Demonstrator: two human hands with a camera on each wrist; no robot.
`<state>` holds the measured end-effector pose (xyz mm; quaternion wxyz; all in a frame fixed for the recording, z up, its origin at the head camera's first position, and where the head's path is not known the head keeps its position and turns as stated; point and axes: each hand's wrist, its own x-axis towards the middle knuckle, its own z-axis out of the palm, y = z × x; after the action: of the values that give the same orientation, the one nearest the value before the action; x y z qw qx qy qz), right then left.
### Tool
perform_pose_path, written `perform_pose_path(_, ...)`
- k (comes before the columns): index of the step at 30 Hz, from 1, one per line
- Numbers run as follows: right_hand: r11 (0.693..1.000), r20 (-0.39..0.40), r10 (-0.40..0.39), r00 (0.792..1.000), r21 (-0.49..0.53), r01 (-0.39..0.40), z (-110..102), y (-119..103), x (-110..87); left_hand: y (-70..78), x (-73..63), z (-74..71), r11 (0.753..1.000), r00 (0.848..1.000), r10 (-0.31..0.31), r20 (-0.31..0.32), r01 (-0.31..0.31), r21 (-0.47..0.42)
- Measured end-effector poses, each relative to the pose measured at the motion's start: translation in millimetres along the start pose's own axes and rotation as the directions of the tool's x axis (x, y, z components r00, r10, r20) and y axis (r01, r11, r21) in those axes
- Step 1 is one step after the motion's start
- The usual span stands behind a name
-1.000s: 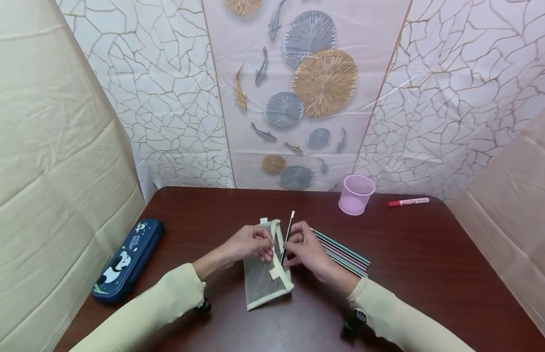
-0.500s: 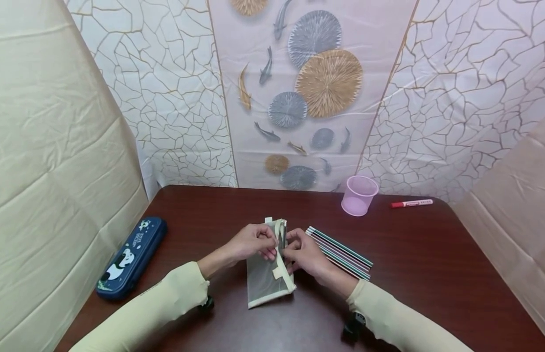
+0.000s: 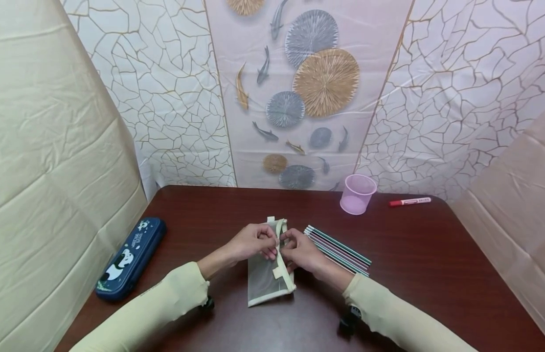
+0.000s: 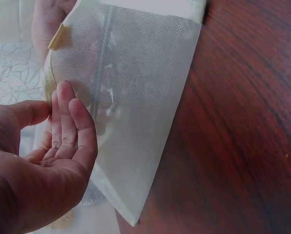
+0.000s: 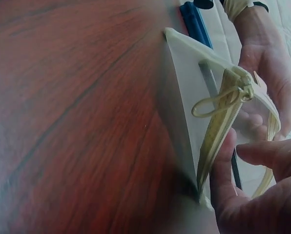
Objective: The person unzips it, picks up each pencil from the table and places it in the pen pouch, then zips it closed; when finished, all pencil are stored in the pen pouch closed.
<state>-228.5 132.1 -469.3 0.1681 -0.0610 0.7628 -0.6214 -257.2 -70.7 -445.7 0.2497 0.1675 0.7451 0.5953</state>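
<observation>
A cream-edged mesh zip pouch (image 3: 264,281) lies slanted at the middle of the table, its zip side spread apart. My left hand (image 3: 255,242) pinches one edge of the opening between thumb and fingers; in the left wrist view its fingertips lie against the mesh (image 4: 135,73). At the other edge, my right hand (image 3: 301,252) has thumb and index finger in the opening, pinching a dark pencil (image 5: 237,173). Most of that pencil is inside the pouch, showing faintly through the mesh. To the right of my right hand, several striped pencils (image 3: 340,250) lie side by side.
A blue pencil case (image 3: 130,259) with a panda print lies at the table's left edge. Toward the back right stand a pink translucent cup (image 3: 358,195) and, beside it, a red-and-white marker (image 3: 410,202). Patterned cloth hangs behind the table (image 3: 202,200).
The pencil has gone from sticking up above the pouch to down inside it, my right hand moving with it to the opening. My left hand keeps its grip on the edge.
</observation>
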Motion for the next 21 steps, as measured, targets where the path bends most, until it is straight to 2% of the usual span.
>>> perform_pose_path(8, 0.999, -0.050, -0.033, 0.998, -0.025, 0.031, -22, -6, -4.1, 2.4, -2.6, -4.0, 1.000, 1.000, 0.001, -0.024, -0.001, 0.005)
perform_pose_path(14, 0.993, -0.135, -0.103, 0.986, -0.070, 0.094, -57, -6, -6.4, 0.6, -3.8, -6.8, 1.000, 0.999, 0.014, -0.034, -0.013, 0.018)
perform_pose_path(21, 0.981, -0.195, -0.167, 0.967, -0.131, 0.143, -100, -4, -2.5, 0.8, -3.0, -5.8, 1.000, 1.000, 0.002, -0.028, -0.002, 0.016)
